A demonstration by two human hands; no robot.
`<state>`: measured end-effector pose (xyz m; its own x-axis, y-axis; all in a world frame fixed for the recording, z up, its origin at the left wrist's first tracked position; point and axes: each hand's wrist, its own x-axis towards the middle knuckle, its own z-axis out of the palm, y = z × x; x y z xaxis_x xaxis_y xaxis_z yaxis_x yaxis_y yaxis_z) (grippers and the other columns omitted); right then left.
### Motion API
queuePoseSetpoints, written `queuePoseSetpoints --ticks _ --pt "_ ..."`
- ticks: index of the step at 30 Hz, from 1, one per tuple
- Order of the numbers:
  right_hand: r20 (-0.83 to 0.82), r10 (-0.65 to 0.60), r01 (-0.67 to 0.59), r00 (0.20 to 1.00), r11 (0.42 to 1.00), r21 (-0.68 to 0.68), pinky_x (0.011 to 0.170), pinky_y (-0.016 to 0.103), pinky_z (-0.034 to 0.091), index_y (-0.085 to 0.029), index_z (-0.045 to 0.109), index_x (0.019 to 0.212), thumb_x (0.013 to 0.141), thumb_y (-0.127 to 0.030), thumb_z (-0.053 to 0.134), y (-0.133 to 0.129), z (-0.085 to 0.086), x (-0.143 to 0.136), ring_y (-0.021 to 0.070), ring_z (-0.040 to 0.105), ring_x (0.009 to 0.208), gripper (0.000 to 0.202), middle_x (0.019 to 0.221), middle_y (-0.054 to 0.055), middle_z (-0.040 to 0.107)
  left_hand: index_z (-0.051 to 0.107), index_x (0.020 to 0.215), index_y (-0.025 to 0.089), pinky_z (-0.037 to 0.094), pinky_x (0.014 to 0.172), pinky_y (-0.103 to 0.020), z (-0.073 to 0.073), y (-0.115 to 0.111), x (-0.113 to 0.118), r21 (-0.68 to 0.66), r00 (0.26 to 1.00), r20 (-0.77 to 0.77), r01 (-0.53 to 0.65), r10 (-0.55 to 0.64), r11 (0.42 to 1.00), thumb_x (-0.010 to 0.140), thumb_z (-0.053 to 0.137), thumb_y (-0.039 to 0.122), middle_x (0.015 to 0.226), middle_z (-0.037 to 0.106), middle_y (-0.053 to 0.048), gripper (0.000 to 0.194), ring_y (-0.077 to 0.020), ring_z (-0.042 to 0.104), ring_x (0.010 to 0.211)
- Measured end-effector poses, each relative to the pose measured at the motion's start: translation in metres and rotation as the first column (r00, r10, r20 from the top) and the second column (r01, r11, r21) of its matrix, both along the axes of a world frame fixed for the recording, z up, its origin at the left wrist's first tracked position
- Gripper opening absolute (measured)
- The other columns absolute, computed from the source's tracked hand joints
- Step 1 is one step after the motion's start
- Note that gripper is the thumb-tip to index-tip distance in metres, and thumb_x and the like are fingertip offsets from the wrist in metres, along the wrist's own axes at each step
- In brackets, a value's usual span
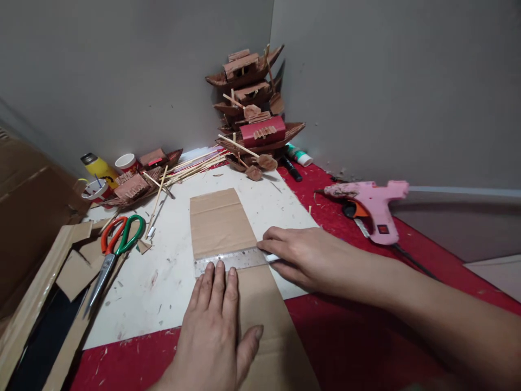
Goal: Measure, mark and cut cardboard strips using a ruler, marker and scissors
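A long strip of brown cardboard (217,220) runs from the middle of the table toward me. Across it lies a clear ruler (244,259). My left hand (215,326) rests flat, its fingertips pressing on the ruler's lower edge and its thumb out to the side over the cardboard. At the ruler's right end, my right hand (305,255) is closed on a slim white pen (272,258). Only part of the pen's body shows between the fingers; its point is mostly hidden near the cardboard's right edge.
A white board (163,293) covers part of the red table. Scissors (108,263) lie on cardboard scraps at left. A pink glue gun (378,209) sits at right. Model boats (260,136), sticks (199,165), cups (126,162) and a yellow bottle (97,169) stand toward the back.
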<state>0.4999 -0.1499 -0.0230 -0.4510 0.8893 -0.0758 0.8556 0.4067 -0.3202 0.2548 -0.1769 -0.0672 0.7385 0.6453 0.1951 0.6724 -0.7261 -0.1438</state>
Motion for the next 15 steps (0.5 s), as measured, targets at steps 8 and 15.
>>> queuePoseSetpoints --ticks 8,15 --pt "-0.005 -0.022 0.023 1.0 0.999 0.031 0.075 0.031 0.05 -0.018 0.065 0.116 0.088 -0.017 0.052 0.002 -0.001 0.0 0.0225 0.065 0.089 0.031 0.105 0.011 0.063 0.044 0.138 0.0 0.05 0.095 -0.046 0.003 0.004 0.0 0.078 0.997 -0.005 0.073 -0.073 0.994 0.086 0.049 0.058 0.141 0.048 -0.024 0.078 -0.0381 0.049 0.128" --pt "-0.205 0.04 -0.014 0.978 0.992 0.125 0.076 0.03 0.051 -0.02 0.065 0.114 0.09 -0.019 0.054 -0.017 0.009 0.012 0.0197 0.065 0.089 0.026 0.109 0.009 0.064 0.043 0.139 0.0 0.051 0.096 -0.047 0.005 0.004 -0.001 0.055 0.997 -0.005 0.077 -0.077 0.996 0.088 0.046 0.059 0.142 0.048 -0.023 0.077 -0.0376 0.048 0.129"
